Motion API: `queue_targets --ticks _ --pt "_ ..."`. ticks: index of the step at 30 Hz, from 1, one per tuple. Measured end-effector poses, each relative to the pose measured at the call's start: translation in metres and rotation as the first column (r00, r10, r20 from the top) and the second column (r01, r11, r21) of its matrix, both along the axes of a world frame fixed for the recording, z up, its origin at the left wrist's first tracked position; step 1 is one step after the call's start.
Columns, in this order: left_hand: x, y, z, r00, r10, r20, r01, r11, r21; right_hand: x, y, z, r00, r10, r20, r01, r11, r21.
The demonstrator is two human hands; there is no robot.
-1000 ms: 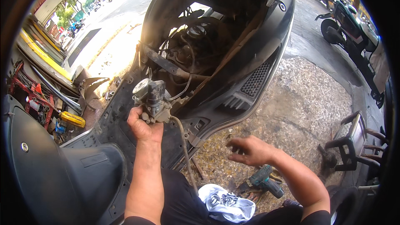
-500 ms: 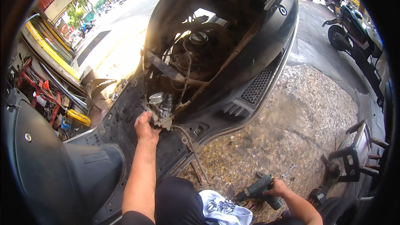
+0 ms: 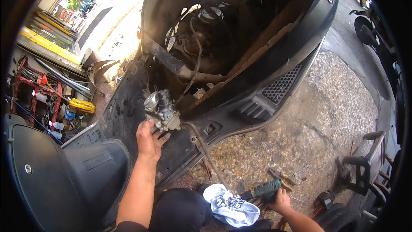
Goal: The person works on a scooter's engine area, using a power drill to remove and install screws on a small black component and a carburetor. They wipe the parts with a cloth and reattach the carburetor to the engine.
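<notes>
My left hand (image 3: 150,139) grips the lower left side of a metal carburetor (image 3: 165,111) with a black cylindrical part and a rubber hose (image 3: 206,152) running from it. The carburetor sits over the black scooter's floorboard (image 3: 124,111), in front of the open body cavity. Low on the right, my right hand (image 3: 279,202) is closed around a green and black cordless drill (image 3: 265,189), whose front end points left toward a white cloth (image 3: 229,205) by my knee. Part of the drill's grip is hidden by the hand.
Pliers (image 3: 283,178) and a wrench (image 3: 301,169) lie on the rough ground beyond the drill. A black metal rack (image 3: 362,163) stands to the right. The scooter's seat-like black panel (image 3: 38,167) fills the lower left, with a red-framed tool rack (image 3: 38,90) behind it.
My right hand and the drill have shifted slightly left, and the pliers now show more fully. The carburetor remains in my left hand. The whole view has turned a little.
</notes>
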State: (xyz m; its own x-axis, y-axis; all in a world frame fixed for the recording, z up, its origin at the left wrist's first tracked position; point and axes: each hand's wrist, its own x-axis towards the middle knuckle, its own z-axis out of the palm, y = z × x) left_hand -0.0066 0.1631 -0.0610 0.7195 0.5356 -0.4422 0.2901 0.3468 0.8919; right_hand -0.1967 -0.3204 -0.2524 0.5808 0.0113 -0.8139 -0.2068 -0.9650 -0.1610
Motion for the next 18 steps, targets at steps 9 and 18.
queue_targets --ticks 9,18 --pt "-0.004 0.001 0.018 0.981 0.005 -0.195 -0.009 1.0 -0.02 0.055 0.017 0.052 0.958 -0.2 -0.208 0.211 0.977 0.033" --pt "-0.074 -0.062 0.121 0.853 0.084 -0.516 -0.059 0.996 0.065 0.068 -0.004 0.338 0.926 -0.323 0.197 0.283 0.937 0.204"
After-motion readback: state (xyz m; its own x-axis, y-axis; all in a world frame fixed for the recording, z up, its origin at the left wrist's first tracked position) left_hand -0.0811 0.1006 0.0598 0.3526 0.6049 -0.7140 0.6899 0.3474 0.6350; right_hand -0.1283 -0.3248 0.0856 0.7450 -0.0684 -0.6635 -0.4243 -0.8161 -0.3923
